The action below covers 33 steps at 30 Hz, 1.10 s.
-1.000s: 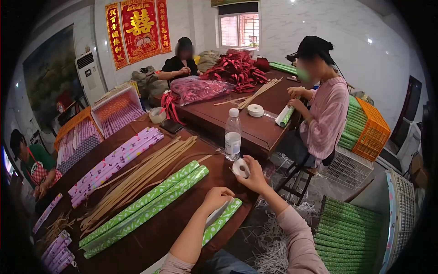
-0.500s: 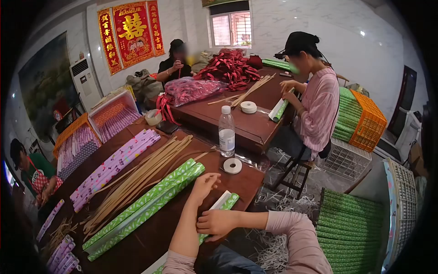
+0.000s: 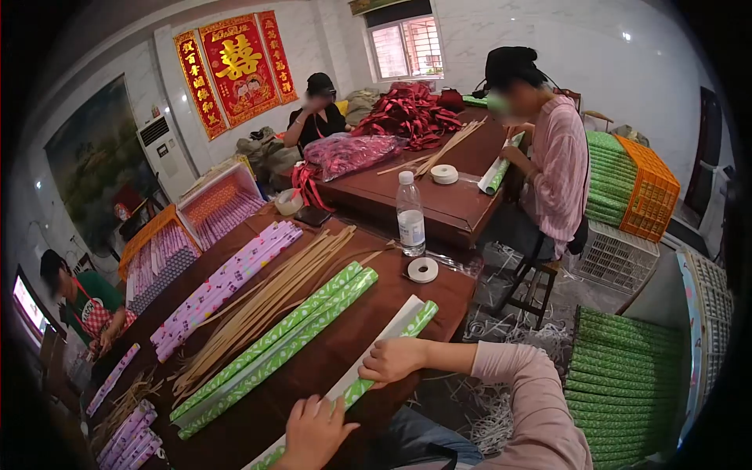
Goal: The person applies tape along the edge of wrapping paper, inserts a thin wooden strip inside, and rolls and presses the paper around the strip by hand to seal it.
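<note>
A long green patterned paper roll [image 3: 424, 317], with a strip of its white inner side showing, lies slantwise along the table's front edge. My right hand [image 3: 393, 361] is closed on its middle, fingers curled over the paper. Lower down, my left hand [image 3: 317, 429] lies over the same roll, fingers extended and thumb apart. Farther left rest green rolls [image 3: 274, 345] side by side. Beyond them is a bundle of thin tan strips [image 3: 270, 301]. A white tape roll [image 3: 423, 270] sits near the table corner.
A water bottle [image 3: 410, 215] stands by the tape. Pink patterned rolls [image 3: 227, 286] lie at the left. One person [image 3: 552, 164] handles green paper at the far table; two others sit farther off. Stacked green rolls [image 3: 623, 384] and paper shreds [image 3: 493, 392] are at the right.
My left hand has come down from above the table onto the lower part of the green roll. My right hand stays on the roll. The view has shifted slightly.
</note>
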Available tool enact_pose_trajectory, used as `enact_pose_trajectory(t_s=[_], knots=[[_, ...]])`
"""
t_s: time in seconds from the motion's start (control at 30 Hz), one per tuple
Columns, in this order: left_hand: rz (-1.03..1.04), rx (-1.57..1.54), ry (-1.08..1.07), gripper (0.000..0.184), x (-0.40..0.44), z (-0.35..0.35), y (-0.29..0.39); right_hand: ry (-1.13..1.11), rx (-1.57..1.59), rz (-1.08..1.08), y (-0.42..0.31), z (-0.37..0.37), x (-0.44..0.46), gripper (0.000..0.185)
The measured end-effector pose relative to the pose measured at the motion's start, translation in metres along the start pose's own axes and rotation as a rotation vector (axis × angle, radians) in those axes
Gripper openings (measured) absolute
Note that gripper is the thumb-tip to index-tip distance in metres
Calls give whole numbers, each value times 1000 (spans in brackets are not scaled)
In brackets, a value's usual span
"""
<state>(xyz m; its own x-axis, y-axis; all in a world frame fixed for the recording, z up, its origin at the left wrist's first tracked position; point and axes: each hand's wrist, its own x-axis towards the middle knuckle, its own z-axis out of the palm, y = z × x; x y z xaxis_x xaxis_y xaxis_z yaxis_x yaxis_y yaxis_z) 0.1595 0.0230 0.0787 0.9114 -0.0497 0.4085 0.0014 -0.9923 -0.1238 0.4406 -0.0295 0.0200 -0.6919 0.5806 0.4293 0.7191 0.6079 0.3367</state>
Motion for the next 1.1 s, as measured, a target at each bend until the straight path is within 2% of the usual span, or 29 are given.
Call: enact_pose_trajectory(t_s=[0.17, 0.23, 0.37, 0.43, 0.5, 0.63, 0.7, 0.73, 0.8, 0.83, 0.9, 0.97, 1.03, 1.1], knots=[[-29, 489, -60, 35, -109, -14, -60, 149, -263, 34, 9, -12, -7, 37], [-54, 667, -86, 35, -146, -21, -76, 140, -296, 30, 15, -13, -3, 37], [-122, 972, -212, 36, -223, -39, -72, 208, -343, -3, 23, -14, 16, 31], [-421, 509, -143, 33, -167, -70, -36, 208, -452, -10, 29, -12, 19, 32], [-379, 521, -157, 34, -169, -70, -38, 220, -399, -6, 31, -8, 20, 35], [-391, 430, -156, 38, -167, -66, -33, 81, -257, 105, 10, -8, 25, 44], [-400, 417, -187, 44, -167, -58, -31, 81, -27, 93, -1, -9, 38, 53], [-401, 405, -192, 44, -168, -51, -30, -42, 97, 141, -16, 2, 38, 59], [-412, 356, -186, 44, -170, -34, -27, -88, 212, 188, -38, 10, 52, 58], [-420, 349, -194, 44, -168, -29, -26, 49, 169, 135, -48, 18, 61, 53], [-385, 260, -141, 43, -157, -23, -21, -80, 42, 156, -67, 23, 68, 47], [-413, 255, -180, 40, -152, -22, -21, -96, 30, 175, -59, 23, 63, 40], [-323, 369, -15, 37, -147, -15, -23, -24, -1, 143, -46, 18, 63, 32], [-314, 500, -19, 35, -140, -19, -17, -51, -81, 152, -42, 18, 54, 29]])
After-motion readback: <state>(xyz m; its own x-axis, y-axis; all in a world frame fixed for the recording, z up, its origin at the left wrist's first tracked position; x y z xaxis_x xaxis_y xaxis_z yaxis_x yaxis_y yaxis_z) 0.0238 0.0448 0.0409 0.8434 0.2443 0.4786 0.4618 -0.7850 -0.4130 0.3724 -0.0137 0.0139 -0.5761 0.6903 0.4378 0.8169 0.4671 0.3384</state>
